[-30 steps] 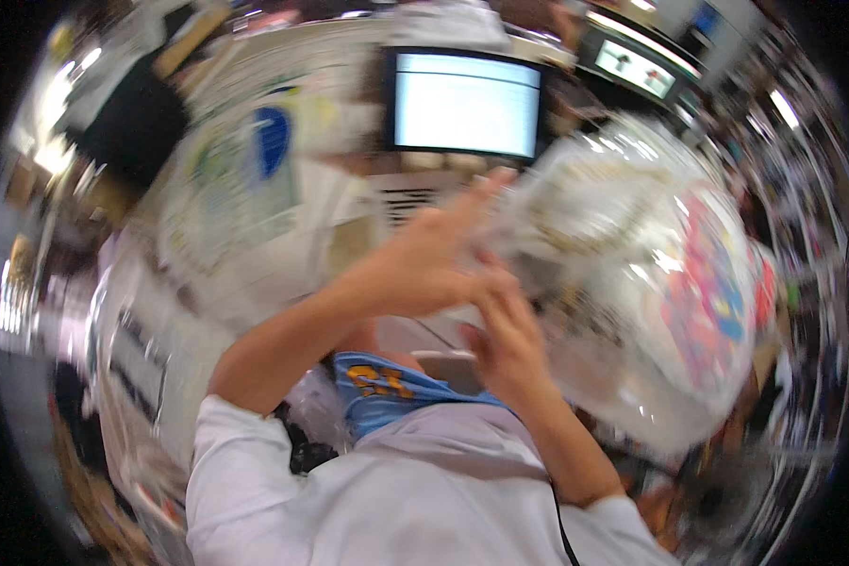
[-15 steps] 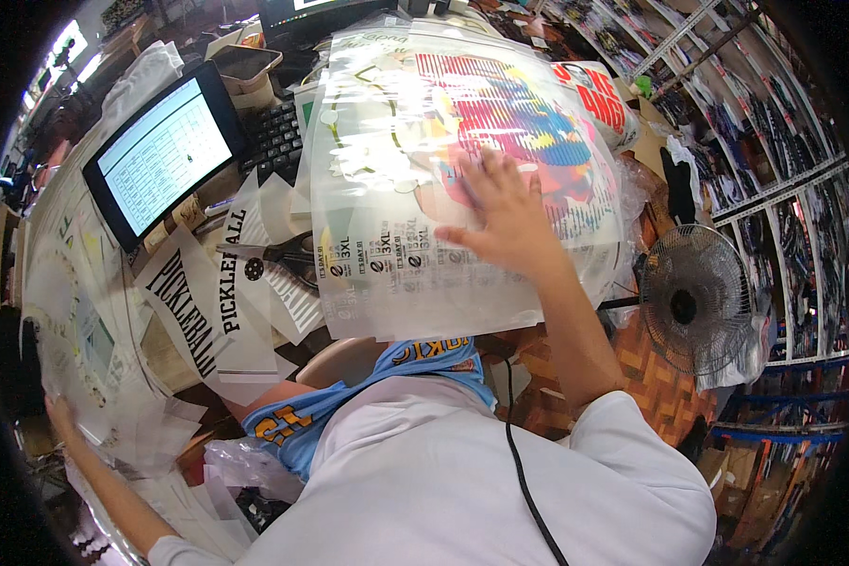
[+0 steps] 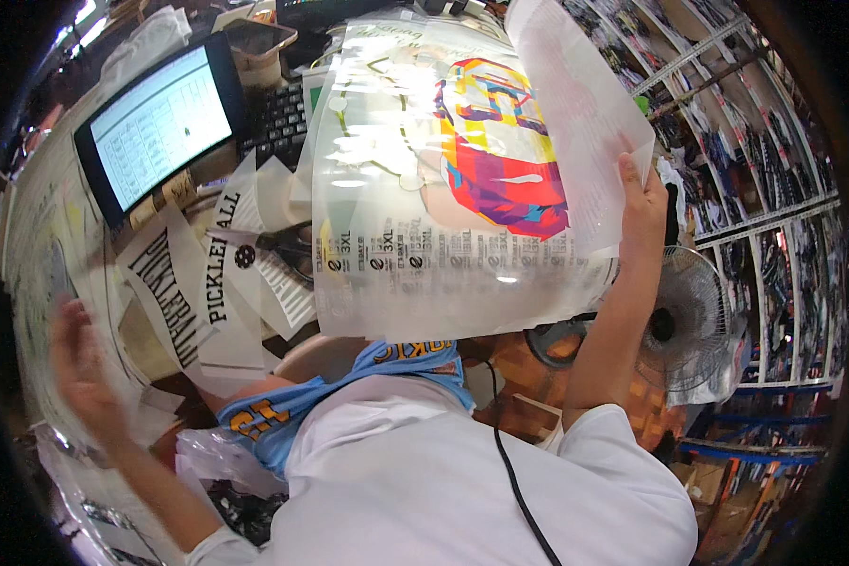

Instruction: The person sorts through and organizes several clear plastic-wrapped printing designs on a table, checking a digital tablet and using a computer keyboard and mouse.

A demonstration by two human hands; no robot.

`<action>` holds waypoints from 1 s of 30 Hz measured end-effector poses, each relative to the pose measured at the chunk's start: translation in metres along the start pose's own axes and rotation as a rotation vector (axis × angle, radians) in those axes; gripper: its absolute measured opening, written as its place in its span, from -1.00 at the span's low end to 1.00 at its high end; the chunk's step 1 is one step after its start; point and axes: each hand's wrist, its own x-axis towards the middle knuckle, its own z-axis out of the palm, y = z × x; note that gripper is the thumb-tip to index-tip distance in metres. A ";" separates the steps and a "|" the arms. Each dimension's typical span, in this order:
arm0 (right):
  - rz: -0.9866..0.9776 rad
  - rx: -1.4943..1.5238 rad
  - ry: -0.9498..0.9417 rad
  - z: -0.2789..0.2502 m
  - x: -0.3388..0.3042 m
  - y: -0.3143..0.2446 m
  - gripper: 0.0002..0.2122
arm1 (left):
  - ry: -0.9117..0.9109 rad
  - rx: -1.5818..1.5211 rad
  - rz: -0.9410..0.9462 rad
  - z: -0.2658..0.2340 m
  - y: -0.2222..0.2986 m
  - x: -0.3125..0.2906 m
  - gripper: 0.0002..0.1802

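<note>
In the head view, the right hand (image 3: 643, 209) is raised at the right of the picture, its fingers closed on the right edge of a stack of clear transfer film sheets (image 3: 443, 189). The top sheet carries a bright multicoloured print, with rows of small black size labels below it, and its upper right part curls up and over toward the hand. The sheets hang in front of the person, above the worktop (image 3: 28, 226), and cover much of the middle of the picture.

The left hand (image 3: 80, 363) is at the lower left, blurred, held open with the fingers spread over loose sheets at the worktop's edge; whether it touches them cannot be told.

On the worktop, a monitor (image 3: 156, 123) with a lit table of rows stands at the upper left, with a black keyboard (image 3: 275, 118) just beside it. Cut film strips with black lettering (image 3: 174, 302) lie fanned out below the monitor. A light blue garment (image 3: 283, 410) lies against the person's white shirt. A standing fan (image 3: 684, 321) is at the right, in front of shelves (image 3: 755, 170) packed with stock.
</note>
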 end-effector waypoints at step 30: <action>-0.358 -0.615 -0.740 0.032 -0.094 0.001 -0.26 | -0.551 -0.270 0.221 0.296 0.193 -0.123 -0.30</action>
